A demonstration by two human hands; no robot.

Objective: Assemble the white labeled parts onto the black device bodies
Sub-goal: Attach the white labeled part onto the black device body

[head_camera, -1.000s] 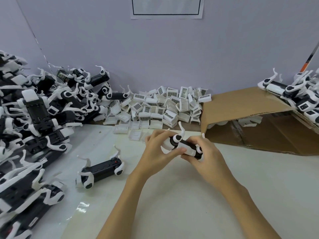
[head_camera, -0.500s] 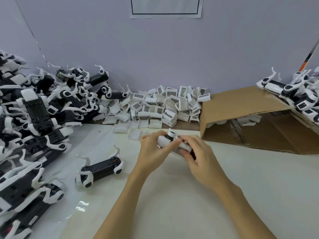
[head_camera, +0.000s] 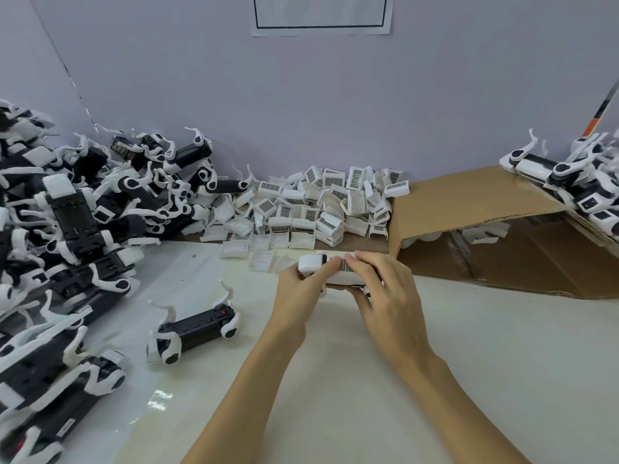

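Both hands hold one device body (head_camera: 315, 265) just above the table's middle. A white labeled part (head_camera: 345, 271) with a barcode lies on top of that body. My left hand (head_camera: 296, 291) grips the body's left end, thumb on the white part. My right hand (head_camera: 385, 296) covers the right end, fingers curled over the white part; the body's black portion is mostly hidden. Another black device body (head_camera: 196, 331) with white arms lies alone on the table to the left. A heap of white labeled parts (head_camera: 315, 209) sits against the wall.
A big pile of black-and-white device bodies (head_camera: 63, 236) fills the left side. An open cardboard box (head_camera: 485, 226) lies on its side at the right, with more devices (head_camera: 579, 182) on top of it. The white tabletop (head_camera: 368, 380) stretches toward me.
The held device has been turned over: its white arms pointed up before, now the white labeled part faces up. Both hands moved slightly away from me with it.
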